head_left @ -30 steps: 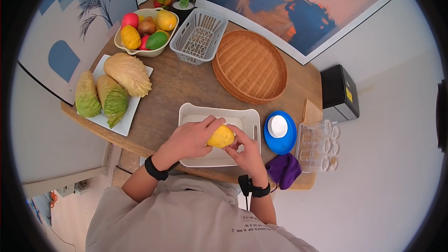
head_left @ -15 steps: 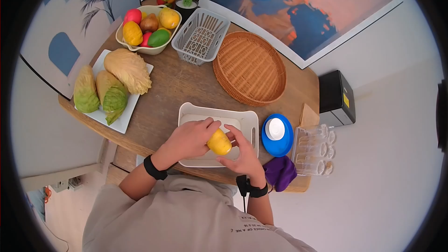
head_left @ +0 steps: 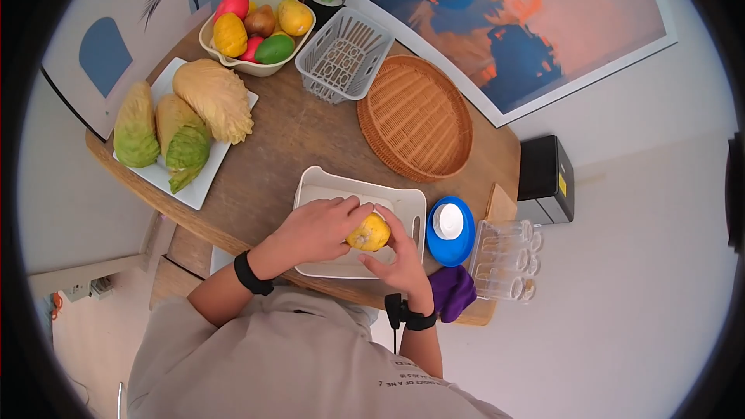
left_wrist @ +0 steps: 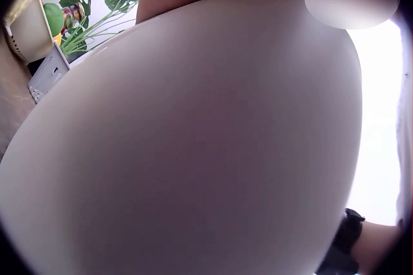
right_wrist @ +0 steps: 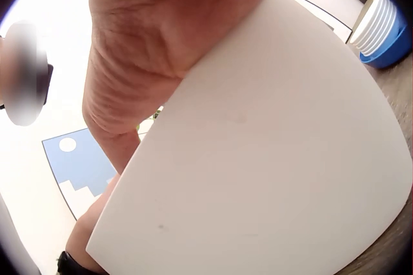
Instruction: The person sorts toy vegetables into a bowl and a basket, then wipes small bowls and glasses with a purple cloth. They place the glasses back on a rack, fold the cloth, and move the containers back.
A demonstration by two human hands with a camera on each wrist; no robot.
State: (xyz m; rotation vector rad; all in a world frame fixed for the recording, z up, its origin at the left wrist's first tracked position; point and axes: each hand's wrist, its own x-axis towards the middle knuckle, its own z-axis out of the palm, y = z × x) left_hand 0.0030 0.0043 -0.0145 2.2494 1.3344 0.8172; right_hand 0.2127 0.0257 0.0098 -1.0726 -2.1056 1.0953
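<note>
Cabbages [head_left: 186,120]: three, lying on a white plate [head_left: 216,161] at the left edge of the wooden table [head_left: 272,132].
Fruit bowl [head_left: 256,66]: set by the table's far left corner, heaped with red, yellow, brown and green pieces.
Left hand [head_left: 314,229]: reaching in over the table's near edge, fingers bent over the left and top of one fruit, pinching it.
Grey basket [head_left: 345,54]: plastic and slatted, toward the far edge, just right of the bowl.
White tub [head_left: 349,186]: standing at the middle of the near edge, directly under both hands; filling most of both wrist views with pale wall.
Yellow fruit [head_left: 371,233]: held up above the tub, between the hands.
Right hand [head_left: 401,257]: curved about the fruit's right side, thumb lower; cannot tell whether gripping.
Wicker tray [head_left: 419,116]: round, near the far edge.
Blue plate [head_left: 450,252]: near the right edge, carrying stacked white bowls [head_left: 448,221].
Purple cloth [head_left: 453,293]: bunched at the near right corner.
Glasses [head_left: 508,260]: clear, in rows along the right edge.
</note>
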